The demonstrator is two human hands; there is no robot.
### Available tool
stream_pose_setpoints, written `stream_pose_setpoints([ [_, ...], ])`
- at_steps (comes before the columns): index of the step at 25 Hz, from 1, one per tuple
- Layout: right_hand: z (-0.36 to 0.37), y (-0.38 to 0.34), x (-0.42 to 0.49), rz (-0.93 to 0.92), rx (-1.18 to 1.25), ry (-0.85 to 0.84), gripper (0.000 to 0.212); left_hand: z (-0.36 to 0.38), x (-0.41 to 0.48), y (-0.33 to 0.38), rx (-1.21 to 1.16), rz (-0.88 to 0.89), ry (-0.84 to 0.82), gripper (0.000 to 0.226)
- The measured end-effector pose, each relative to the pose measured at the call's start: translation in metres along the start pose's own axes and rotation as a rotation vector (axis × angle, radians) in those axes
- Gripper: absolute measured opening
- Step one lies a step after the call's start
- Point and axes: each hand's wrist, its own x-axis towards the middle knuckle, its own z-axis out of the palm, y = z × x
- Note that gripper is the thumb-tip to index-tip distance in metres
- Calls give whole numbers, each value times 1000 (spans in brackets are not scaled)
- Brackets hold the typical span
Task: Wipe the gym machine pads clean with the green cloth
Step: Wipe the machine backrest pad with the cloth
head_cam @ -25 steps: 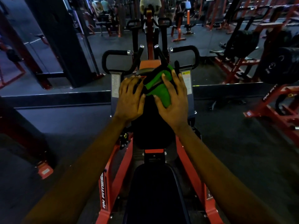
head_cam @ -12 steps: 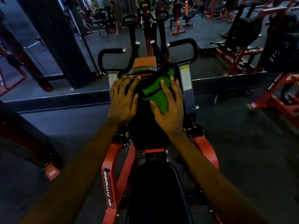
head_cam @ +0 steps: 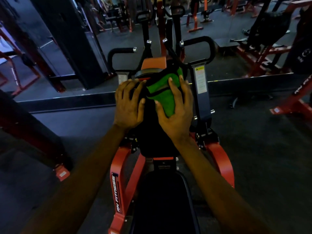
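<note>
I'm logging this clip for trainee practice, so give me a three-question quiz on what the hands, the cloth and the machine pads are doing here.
1. True or false: the green cloth lies on the seat pad near the camera.
2. Which hand presses the cloth to the upright chest pad? A) left hand B) right hand C) neither
3. Fill in: the left hand rests flat on the pad's ____ side, with no cloth under it.

Key
1. False: it sits at the top of the upright chest pad.
2. B: the right hand covers the cloth's lower right part.
3. left
</note>
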Motion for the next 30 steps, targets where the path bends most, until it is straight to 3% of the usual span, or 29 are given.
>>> stream_pose_setpoints([
  [7, -8, 43, -64, 28, 62, -128, 68, -10, 3, 8, -19, -63, -62, 46],
  [11, -8, 28, -58, 111, 157, -84, 65, -22, 18, 24, -57, -170, -78, 43],
  [14, -6, 13, -21, 128, 185, -37, 67, -21, 28, 27, -3, -51, -119, 41],
  [17, -8, 30, -39, 148, 205, -97, 68, -15, 23, 23, 100, 21, -150, 43],
  [21, -14, 48, -88, 238, 230, -126, 68, -10, 21, 20, 170, -7, -128, 43],
  [27, -13, 31, -28, 212, 320, -56, 68, -17, 25, 34, 96, -106, -141, 44],
  [30, -12, 45, -55, 199, 296, -113, 69, -20, 31, 44, 49, -110, -190, 44],
])
